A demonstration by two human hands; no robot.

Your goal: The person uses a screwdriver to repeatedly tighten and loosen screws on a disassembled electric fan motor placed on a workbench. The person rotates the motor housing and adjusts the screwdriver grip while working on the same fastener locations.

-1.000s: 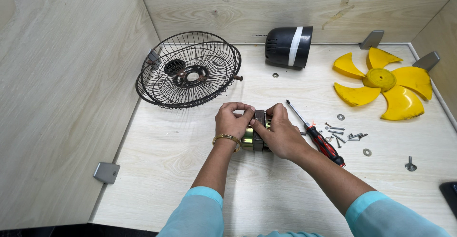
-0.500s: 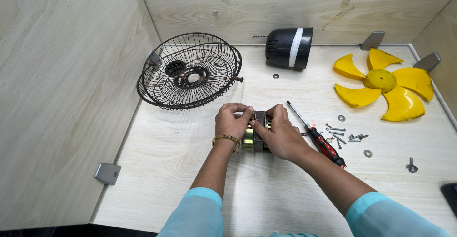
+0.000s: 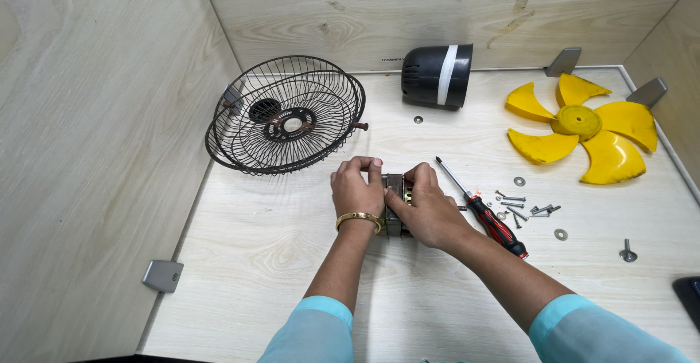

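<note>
On the pale wooden surface (image 3: 292,261), mid-frame, my left hand (image 3: 357,188) and right hand (image 3: 426,206) both clasp the small fan motor (image 3: 394,188); wire guard (image 3: 286,114) upper left.

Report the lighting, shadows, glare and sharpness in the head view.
Head view: even, soft light; faint shadows under the wire fan guard and both hands, left hand and right hand, on the small motor block; a mild sheen on the yellow fan blade; focus crisp across the table; wide-angle bending at the edges.
</note>
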